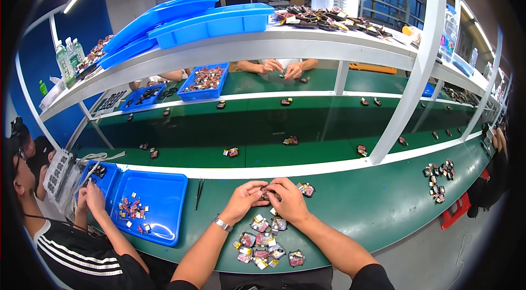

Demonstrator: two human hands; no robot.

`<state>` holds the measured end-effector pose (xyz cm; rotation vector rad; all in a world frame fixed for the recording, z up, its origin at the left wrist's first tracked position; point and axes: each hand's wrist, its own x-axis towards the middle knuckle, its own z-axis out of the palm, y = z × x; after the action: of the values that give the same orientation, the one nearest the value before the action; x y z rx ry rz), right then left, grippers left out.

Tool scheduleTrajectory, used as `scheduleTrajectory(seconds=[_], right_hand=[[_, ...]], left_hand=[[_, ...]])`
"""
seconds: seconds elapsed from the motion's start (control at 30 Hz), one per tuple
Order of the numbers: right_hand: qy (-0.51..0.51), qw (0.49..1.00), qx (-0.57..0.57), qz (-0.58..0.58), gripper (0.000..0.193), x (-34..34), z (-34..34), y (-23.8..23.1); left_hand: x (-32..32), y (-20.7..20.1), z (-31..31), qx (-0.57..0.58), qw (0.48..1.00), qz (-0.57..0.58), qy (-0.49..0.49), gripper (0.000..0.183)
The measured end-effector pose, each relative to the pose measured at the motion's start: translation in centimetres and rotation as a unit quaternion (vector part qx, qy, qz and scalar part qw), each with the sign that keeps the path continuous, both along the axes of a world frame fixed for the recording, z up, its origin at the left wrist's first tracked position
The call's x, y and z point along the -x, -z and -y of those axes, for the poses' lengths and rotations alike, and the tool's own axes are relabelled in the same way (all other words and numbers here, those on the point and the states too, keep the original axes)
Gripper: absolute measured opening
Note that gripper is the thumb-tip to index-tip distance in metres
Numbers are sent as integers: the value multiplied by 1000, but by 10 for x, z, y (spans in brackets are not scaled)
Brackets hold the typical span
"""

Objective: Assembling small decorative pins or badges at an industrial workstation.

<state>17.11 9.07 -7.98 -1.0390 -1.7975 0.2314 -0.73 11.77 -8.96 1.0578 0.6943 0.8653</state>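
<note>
As the head view looks down on the bench (361, 205), the left hand (243, 200) and the right hand (290, 204) meet over its green top, between the near edge and the white rail (263, 171) along its far edge. Both hands grasp one small component (266, 193) between thumbs and fingertips. The fingers cover most of it, so I cannot tell its long axis or which way it points.

Just beyond the right hand, toward the far edge, lies a loose module (306, 189), dark-rimmed with red and white parts. Between the forearms, a cluster of similar modules (262, 239) reaches down to the near edge, its pieces turned various ways. Left of the hands, dark tweezers (199, 194) lie with their long axis running from far edge toward near edge; which end is the tip is too small to tell. Beside them, a blue tray (167, 191) holds scattered small parts (132, 209). Toward the bench's right end sits another group of modules (436, 180).
</note>
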Motion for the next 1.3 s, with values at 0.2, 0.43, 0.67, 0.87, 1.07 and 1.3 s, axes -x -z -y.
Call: scheduleTrajectory(seconds=[0.2,0.43,0.67,0.87,1.07,1.3], right_hand=[[4,1000,-3,1,17,7,3,0],[17,1000,3,-26,11,6,4,1],[8,987,103,-127,14,9,3,6],[17,986,115,-119,16,8,6,1],[10,985,113,-131,16,8,5,5],[-9,981,137,-135,13,4,-1,0]], left_hand=[[-1,2,3,-23,999,-26,-23,28],[-6,10,1,-67,991,-97,-56,23],[-7,14,3,-88,992,-78,-50,24],[-5,14,3,-94,993,-58,-30,26],[-6,11,3,-99,993,-62,-30,25],[-9,11,5,-89,992,-53,-68,27]])
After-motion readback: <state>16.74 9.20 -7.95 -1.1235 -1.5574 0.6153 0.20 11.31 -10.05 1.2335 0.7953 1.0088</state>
